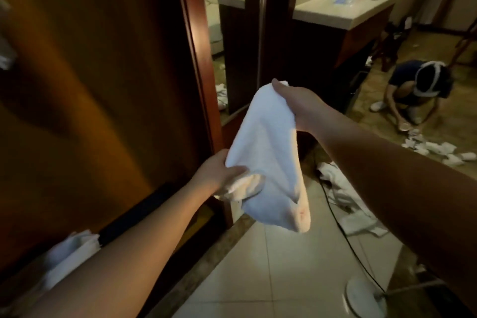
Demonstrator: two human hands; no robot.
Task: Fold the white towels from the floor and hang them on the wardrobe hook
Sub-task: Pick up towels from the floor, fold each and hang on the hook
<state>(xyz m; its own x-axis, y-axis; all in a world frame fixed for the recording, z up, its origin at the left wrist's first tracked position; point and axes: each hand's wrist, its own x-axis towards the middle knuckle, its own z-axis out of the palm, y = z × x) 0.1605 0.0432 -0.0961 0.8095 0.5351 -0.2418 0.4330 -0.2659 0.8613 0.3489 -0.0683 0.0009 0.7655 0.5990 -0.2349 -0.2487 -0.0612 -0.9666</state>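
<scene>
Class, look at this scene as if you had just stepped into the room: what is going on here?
A person holds a white towel up in front of a wooden wardrobe door. The right hand grips its top end and the left hand grips a bunched lower corner, so the towel hangs between them. More white towels lie crumpled on the tiled floor. Farther back, another person crouches over small items on the floor.

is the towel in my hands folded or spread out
Folded, loosely. The white towel hangs doubled over between the right hand at its top and the left hand gripping a bunched lower corner.
</scene>
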